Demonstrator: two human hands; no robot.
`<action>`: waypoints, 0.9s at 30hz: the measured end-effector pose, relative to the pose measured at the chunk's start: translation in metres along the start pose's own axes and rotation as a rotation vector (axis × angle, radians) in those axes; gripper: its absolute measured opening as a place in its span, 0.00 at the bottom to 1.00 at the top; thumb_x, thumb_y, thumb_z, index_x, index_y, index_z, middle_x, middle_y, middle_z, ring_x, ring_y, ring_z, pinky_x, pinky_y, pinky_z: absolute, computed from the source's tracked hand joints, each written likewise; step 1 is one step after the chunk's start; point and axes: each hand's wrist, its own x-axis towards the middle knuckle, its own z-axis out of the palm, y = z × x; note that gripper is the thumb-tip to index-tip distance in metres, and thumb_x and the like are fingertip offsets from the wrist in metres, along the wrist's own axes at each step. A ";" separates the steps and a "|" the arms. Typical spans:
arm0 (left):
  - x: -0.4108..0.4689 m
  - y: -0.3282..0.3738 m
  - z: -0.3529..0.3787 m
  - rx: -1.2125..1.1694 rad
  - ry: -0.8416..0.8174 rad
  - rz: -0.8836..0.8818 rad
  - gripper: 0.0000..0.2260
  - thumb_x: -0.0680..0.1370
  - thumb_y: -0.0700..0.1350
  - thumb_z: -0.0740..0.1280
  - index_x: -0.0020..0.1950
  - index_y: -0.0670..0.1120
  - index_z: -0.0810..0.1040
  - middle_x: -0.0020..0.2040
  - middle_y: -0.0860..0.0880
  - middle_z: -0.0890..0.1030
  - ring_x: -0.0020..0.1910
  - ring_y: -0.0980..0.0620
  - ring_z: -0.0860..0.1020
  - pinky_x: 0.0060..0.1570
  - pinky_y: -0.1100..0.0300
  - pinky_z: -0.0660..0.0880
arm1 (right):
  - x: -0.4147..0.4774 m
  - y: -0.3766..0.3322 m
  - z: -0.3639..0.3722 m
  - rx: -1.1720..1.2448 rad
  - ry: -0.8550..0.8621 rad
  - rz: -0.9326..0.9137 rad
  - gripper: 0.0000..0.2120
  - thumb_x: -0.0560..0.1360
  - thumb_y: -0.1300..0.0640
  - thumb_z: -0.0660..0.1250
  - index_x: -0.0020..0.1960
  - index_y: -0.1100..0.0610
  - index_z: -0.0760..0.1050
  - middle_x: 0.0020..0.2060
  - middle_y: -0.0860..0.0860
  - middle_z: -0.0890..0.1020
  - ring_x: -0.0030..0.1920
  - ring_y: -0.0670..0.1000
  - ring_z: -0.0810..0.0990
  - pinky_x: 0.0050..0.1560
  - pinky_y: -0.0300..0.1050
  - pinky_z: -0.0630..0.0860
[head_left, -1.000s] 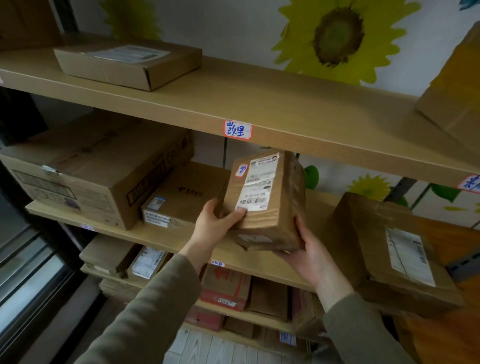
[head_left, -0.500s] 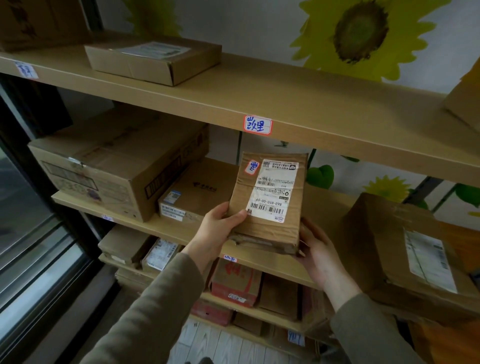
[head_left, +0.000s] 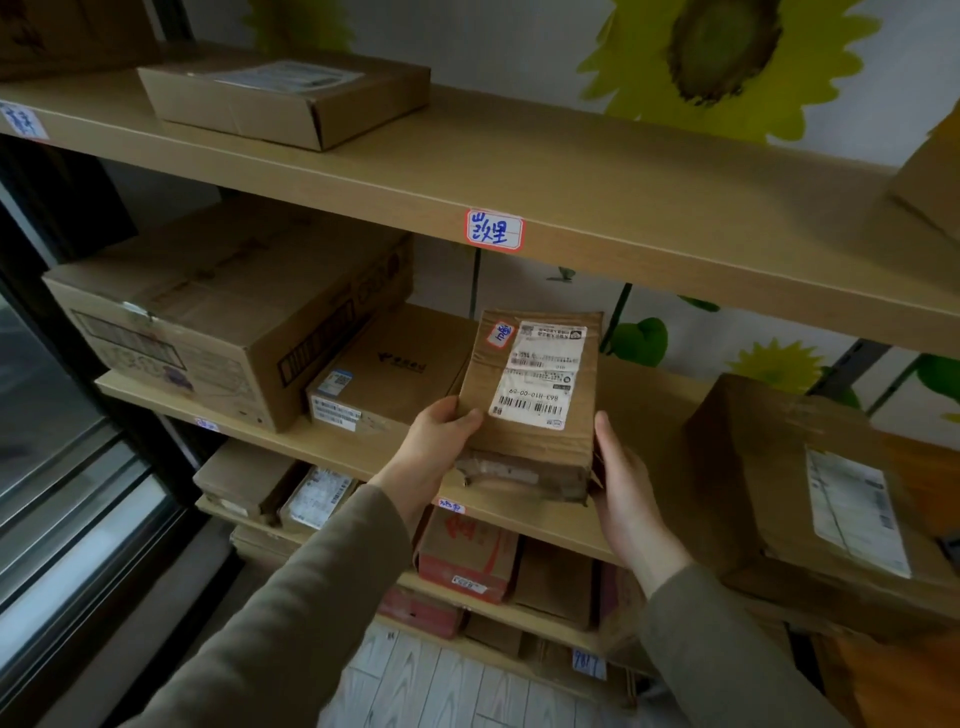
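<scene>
A small brown cardboard parcel (head_left: 530, 431) with a white shipping label and a small red-edged sticker on top lies flat at the front of the middle shelf (head_left: 649, 405). My left hand (head_left: 436, 447) grips its near left corner, thumb on top. My right hand (head_left: 623, 493) holds its right side with the fingers along the box wall. The parcel's near end sticks out a little past the shelf edge.
A flat box (head_left: 384, 374) and a large carton (head_left: 223, 322) lie to the left on the same shelf, a big parcel (head_left: 810, 483) to the right. A flat box (head_left: 285, 98) lies on the upper shelf (head_left: 623, 208). Lower shelves hold several parcels. A glass door is at the left.
The parcel has gone from tilted up on its edge to lying flat, label up, and lower onto the shelf. Both hands stayed on it. The camera shifted left and down.
</scene>
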 end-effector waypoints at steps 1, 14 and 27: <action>0.004 -0.001 0.002 0.014 -0.001 -0.002 0.04 0.80 0.41 0.61 0.48 0.50 0.72 0.48 0.49 0.78 0.50 0.51 0.77 0.53 0.56 0.72 | 0.001 0.000 0.001 -0.002 0.022 -0.017 0.35 0.62 0.31 0.62 0.60 0.52 0.77 0.54 0.51 0.82 0.57 0.51 0.78 0.63 0.51 0.72; 0.032 -0.022 0.050 0.250 -0.073 -0.027 0.08 0.81 0.45 0.58 0.56 0.44 0.74 0.53 0.45 0.80 0.54 0.47 0.79 0.57 0.52 0.76 | 0.036 0.008 -0.044 0.031 0.101 0.120 0.19 0.77 0.44 0.60 0.60 0.56 0.75 0.47 0.50 0.81 0.47 0.47 0.77 0.54 0.48 0.71; 0.032 -0.012 -0.010 0.481 0.233 0.270 0.18 0.79 0.44 0.63 0.67 0.41 0.71 0.61 0.45 0.77 0.60 0.49 0.75 0.56 0.62 0.70 | 0.030 -0.054 -0.011 -0.262 0.248 -0.331 0.04 0.79 0.53 0.61 0.46 0.51 0.72 0.41 0.48 0.78 0.47 0.53 0.79 0.52 0.52 0.77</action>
